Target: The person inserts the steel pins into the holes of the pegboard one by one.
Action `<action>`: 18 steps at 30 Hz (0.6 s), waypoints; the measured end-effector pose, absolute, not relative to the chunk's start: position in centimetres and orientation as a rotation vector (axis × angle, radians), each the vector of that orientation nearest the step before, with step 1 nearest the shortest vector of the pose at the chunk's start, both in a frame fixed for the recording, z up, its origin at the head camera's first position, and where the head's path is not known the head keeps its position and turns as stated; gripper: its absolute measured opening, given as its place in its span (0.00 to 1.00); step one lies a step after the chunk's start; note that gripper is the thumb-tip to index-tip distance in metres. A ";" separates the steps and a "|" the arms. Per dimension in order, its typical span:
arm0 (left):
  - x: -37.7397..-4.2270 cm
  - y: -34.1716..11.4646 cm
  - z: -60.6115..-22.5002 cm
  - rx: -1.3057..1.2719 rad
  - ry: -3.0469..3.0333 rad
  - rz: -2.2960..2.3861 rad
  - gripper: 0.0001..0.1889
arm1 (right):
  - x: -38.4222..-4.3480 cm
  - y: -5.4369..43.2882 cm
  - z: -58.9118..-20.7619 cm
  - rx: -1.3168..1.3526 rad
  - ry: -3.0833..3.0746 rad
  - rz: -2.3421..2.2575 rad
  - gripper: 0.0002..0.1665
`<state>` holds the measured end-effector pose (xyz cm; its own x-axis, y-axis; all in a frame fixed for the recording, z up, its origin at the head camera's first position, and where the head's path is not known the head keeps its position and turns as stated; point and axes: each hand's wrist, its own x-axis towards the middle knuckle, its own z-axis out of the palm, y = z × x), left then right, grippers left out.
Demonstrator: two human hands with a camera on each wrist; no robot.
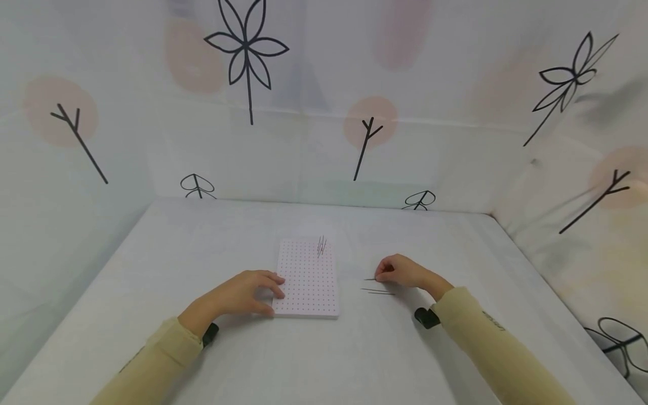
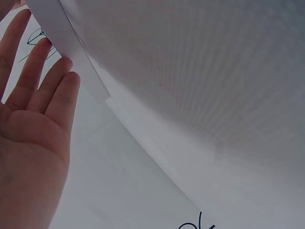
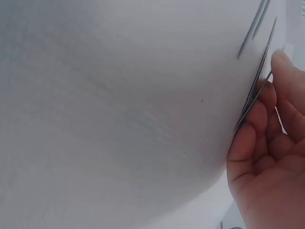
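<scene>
A white rectangular block with a grid of small dots lies flat on the table. Several thin needles stand in its far right part. My left hand rests at the block's left edge, its fingers spread and loosely bent; in the left wrist view the fingertips are right at the block's side. To the right of the block, my right hand pinches one thin dark needle between thumb and fingers, low over the table. Two more needles lie side by side just nearer to me.
A white cloth covers the table. Behind it and along both sides hangs a pale curtain printed with flowers and twigs. A small black device sits under the right wrist, another under the left.
</scene>
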<state>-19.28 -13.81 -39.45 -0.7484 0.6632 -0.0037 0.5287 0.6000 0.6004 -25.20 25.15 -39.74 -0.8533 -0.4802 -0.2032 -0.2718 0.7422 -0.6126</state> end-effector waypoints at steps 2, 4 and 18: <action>-19.3 -13.8 -39.5 0.983 2.602 0.867 0.14 | -25.2 25.2 -39.8 -0.596 2.599 -0.847 0.04; -19.3 -13.8 -39.6 0.977 2.601 0.865 0.14 | -25.2 25.3 -39.9 -0.598 2.604 -0.871 0.04; -19.2 -13.8 -39.5 1.001 2.617 0.845 0.14 | -25.2 25.1 -39.5 -0.578 2.708 -1.022 0.10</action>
